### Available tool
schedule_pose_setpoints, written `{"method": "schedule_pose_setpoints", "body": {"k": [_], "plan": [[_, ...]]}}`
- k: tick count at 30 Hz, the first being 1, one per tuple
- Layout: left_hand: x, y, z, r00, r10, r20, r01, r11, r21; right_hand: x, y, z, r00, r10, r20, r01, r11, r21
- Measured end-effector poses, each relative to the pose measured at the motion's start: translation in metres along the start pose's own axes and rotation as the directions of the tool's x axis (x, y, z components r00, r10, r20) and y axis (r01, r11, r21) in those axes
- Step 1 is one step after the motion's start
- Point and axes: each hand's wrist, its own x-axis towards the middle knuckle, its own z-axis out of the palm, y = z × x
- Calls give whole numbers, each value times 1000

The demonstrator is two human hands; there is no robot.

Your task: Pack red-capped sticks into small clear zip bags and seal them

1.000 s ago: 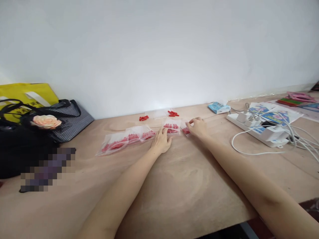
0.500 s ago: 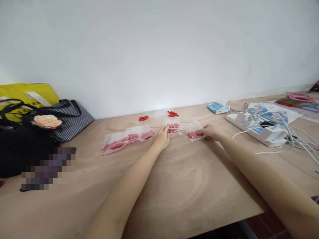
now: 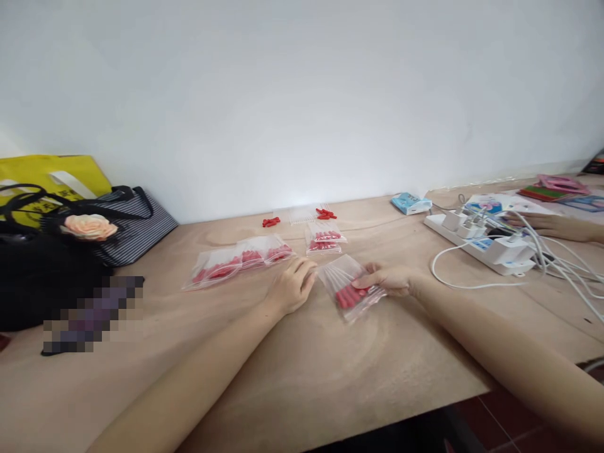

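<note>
My right hand pinches the right side of a clear zip bag with red pieces and white sticks inside, tilted above the wooden table. Beside that bag's left corner is my left hand, fingers bent and pressed together; whether it touches the bag or holds anything is hidden. Behind my hands lie stacked bags of red pieces. More filled bags overlap in a row to the left. Two loose red piles lie near the wall, with clear bags between them.
At right are a white power strip with plugs and cables, a blue packet, and another person's hand near colourful sheets. A striped bag, yellow bag and black bag stand at left.
My right hand has drawn its bag off the table, nearer and leftward. My left hand has left the stacked bags and moved nearer. Another person's hand has appeared at right.
</note>
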Motion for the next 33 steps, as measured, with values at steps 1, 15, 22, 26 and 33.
{"method": "schedule_pose_setpoints", "body": {"k": [1,15,22,26,33], "plan": [[-8,2,-9,1000,5,5,-5,1000,-19,6,0,10,1000,-10,-21,11,999,33],[-42,4,-45,984,81,156,-71,995,-66,43,0,48,990,-131,-52,139,960,243],[-41,4,-41,919,391,-43,-388,920,58,42,4,53,994,-79,75,53,952,302],[-40,2,-41,882,466,-65,-456,881,128,44,5,50,988,-149,-38,153,970,188],[-37,4,-41,873,482,-78,-454,860,234,23,12,43,749,-662,-5,493,562,-664]]}}
